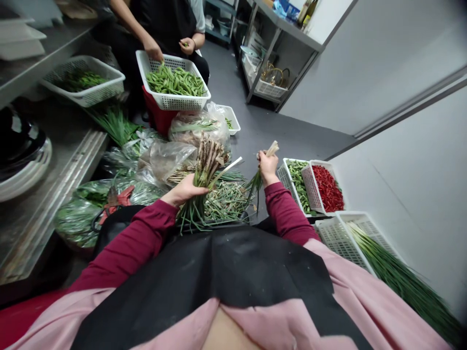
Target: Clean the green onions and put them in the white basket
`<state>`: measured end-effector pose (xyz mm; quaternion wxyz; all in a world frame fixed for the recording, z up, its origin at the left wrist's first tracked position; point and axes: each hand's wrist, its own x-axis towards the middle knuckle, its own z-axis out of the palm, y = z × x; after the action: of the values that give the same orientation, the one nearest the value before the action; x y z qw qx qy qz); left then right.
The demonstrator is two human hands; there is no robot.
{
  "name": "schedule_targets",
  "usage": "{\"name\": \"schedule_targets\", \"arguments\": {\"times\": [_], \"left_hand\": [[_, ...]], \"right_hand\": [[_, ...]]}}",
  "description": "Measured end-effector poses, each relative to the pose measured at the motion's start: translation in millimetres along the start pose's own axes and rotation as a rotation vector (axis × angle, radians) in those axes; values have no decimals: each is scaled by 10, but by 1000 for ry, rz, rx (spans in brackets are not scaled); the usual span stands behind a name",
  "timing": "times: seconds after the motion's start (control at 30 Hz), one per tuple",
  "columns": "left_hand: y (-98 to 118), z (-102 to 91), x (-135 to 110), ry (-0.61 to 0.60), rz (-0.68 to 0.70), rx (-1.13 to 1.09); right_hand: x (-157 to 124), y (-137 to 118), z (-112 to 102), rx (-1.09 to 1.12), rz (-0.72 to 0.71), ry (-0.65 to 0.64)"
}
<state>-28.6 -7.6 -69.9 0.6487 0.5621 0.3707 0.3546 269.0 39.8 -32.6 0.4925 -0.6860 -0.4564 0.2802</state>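
My left hand [186, 188] is wrapped round a thick bunch of scallions [205, 167], root ends pointing up and green leaves hanging down past my wrist. My right hand [268, 166] is closed on a single scallion stalk [263, 163], held upright a little to the right of the bunch, its leaves drooping below the fist. Under both hands lies a heap of green trimmings [226, 200]. My lap is covered by a black apron [219, 277].
To my right stand white baskets of green chillies [299, 182], red chillies [327, 187] and cleaned scallions [386, 265]. Another person's hand [153, 49] reaches into a white basket of green pods [175, 81]. Plastic bags of greens [102, 199] and a steel shelf [44, 184] lie left.
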Motion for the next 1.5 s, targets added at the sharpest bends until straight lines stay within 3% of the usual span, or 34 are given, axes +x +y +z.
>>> {"name": "schedule_targets", "arguments": {"times": [0.07,0.17,0.23,0.33,0.53,0.63,0.73,0.87,0.93,0.97,1.03,1.1,1.17,1.27,1.5], "left_hand": [[-12,-7,11,25,-4,-12],[-19,4,43,64,-20,-65],[-19,11,60,74,-32,-100],[-27,17,69,75,-51,-119],[-62,102,84,-19,-68,-142],[-63,132,92,-49,-72,-168],[-48,90,83,-78,-88,-225],[-30,-10,58,-178,-103,-357],[-37,-25,56,-187,-105,-409],[-46,-19,60,-180,-102,-431],[-76,14,76,-154,-114,-461],[-115,58,96,-97,-138,-469],[-152,94,113,-36,-163,-465],[-182,113,129,11,-170,-469],[-171,117,197,110,-106,-472]], "right_hand": [[-69,50,8,-4,62,-105],[-303,138,161,22,177,-477],[-451,178,267,33,248,-555],[-573,151,327,94,287,-531],[-676,-129,364,486,295,-594],[-720,-210,446,543,313,-568],[-649,-244,403,507,289,-372],[-409,-325,115,462,77,29],[-383,-372,25,366,-20,96],[-423,-388,29,300,-48,55],[-599,-391,151,171,-64,-161],[-830,-355,381,90,-39,-425],[-1019,-298,618,84,11,-531],[-1118,-225,801,136,129,-521],[-1031,-159,718,280,221,-469]]}}
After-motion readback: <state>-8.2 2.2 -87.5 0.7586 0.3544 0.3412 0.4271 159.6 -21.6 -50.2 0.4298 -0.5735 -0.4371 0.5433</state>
